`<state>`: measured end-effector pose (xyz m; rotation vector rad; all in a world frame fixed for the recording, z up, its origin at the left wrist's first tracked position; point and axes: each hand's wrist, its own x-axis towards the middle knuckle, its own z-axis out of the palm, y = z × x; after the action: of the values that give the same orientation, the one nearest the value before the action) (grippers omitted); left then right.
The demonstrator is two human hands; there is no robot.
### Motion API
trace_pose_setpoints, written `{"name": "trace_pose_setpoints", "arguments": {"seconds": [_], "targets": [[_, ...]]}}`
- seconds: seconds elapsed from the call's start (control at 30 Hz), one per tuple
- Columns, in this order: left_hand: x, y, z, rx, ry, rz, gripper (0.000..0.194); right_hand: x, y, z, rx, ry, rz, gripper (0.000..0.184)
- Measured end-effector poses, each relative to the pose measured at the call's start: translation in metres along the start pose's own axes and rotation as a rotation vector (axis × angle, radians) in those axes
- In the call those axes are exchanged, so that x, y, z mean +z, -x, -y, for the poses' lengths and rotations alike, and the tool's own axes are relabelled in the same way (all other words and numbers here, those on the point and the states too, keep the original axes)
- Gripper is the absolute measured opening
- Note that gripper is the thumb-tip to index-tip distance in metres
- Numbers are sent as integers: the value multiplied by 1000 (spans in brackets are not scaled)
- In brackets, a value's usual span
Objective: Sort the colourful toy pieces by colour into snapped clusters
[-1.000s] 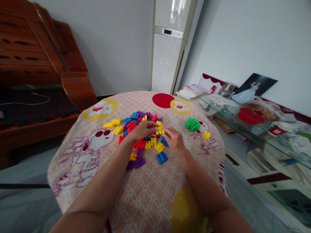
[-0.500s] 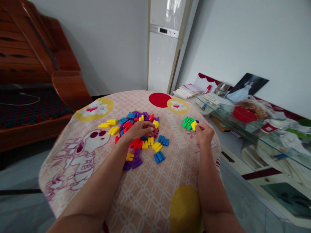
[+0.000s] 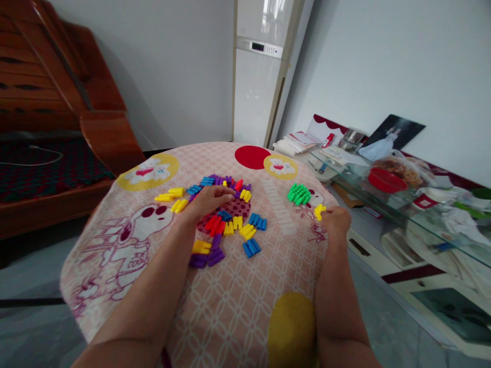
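My left hand [image 3: 210, 200] is over the pile of loose plastic building blocks, its fingers stretched to the right with nothing visible in them. Beneath and around it lie red blocks [image 3: 215, 225], purple blocks [image 3: 217, 257] and blue blocks [image 3: 251, 248]. Near its fingertips is a yellow block [image 3: 246, 195]. At the table's right side, my right hand [image 3: 336, 221] pinches a yellow building block [image 3: 319, 211] between thumb and fingers. Just left of that hand, apart from it, sits a cluster of green blocks [image 3: 298, 194].
A patterned pink tablecloth [image 3: 230, 306] covers the round table. To the right stands a glass-topped cabinet [image 3: 356, 190] with papers, a red bowl [image 3: 387, 180] and bags. A wooden bench [image 3: 111, 138] is at left, and a tall white appliance [image 3: 253, 92] behind.
My right hand has carried a yellow block from the pile to the right, past the green cluster. My left hand has shifted slightly left over the pile.
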<state>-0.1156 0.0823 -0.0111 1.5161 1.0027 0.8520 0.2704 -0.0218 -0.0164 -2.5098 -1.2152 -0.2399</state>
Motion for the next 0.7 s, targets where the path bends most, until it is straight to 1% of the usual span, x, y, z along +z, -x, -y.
{"name": "trace_pose_setpoints", "arguments": {"seconds": [0.07,0.13,0.2,0.27,0.33,0.37,0.43,0.5,0.57,0.6,0.63,0.7], "targets": [[-4,1,-2,12,7,-45,50,2,-1,-3,-9,-6,-9,27],[-11,3,-4,48,26,-142,48,3,-2,-4,-2,-39,-49,26],[-22,3,-3,93,37,-293,44,3,-2,-2,14,-95,-119,28],[-35,4,0,117,0,-468,40,4,0,6,-7,-173,-201,29],[-50,6,5,93,-116,-632,36,8,2,16,-91,-267,-254,29],[-58,7,7,73,-202,-704,35,11,4,22,-145,-310,-259,29],[-73,11,12,30,-398,-829,33,17,9,33,-248,-374,-232,29],[-85,15,18,2,-567,-921,34,23,14,43,-323,-412,-187,30],[-94,19,25,-43,-674,-966,39,26,19,49,-370,-432,-154,30],[-97,20,29,-82,-707,-964,41,26,20,51,-383,-435,-145,31],[-99,21,33,-125,-732,-943,43,27,22,53,-392,-434,-140,32],[-100,20,41,-213,-767,-853,45,26,23,54,-398,-429,-140,33]]}}
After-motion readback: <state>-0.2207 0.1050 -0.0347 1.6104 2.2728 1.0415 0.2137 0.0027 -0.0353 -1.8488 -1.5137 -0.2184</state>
